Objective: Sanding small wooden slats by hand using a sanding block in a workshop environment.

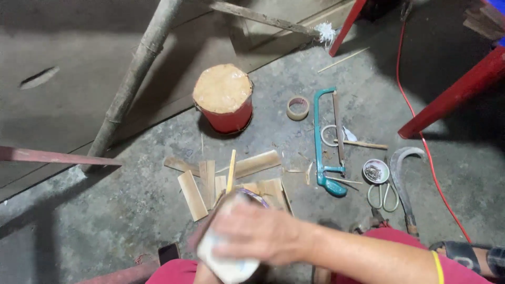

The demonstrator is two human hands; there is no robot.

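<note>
The white object (227,263) sits at the bottom centre of the head view, low in front of the person and above the concrete floor (131,210); it is blurred, and its kind cannot be told beyond a pale, rounded, roughly cylindrical body with a darker rim at its far end. The right hand (258,234) lies across the top of the white object, fingers curled over it in a closed grip. The left hand (202,273) is mostly hidden beneath the object; whether its grip is closed cannot be told. A yellow band (437,265) circles the right forearm. Just beyond the hands, flat bamboo slats (210,181) lie scattered on the floor, some overlapping, with one thin stick (231,164) standing tilted among them. Farther out stands a red bucket (223,100) with a tan, uneven top. To its right lies a roll of tape (298,108), then a teal hacksaw (327,142) laid lengthwise. Near the saw handle are a small round dish of small metal pieces (375,171), a pair of scissors (383,195) and a curved sickle (402,181). A red cable (421,131) runs along the floor on the right. A bamboo pole (138,68) leans diagonally at upper left.
</note>
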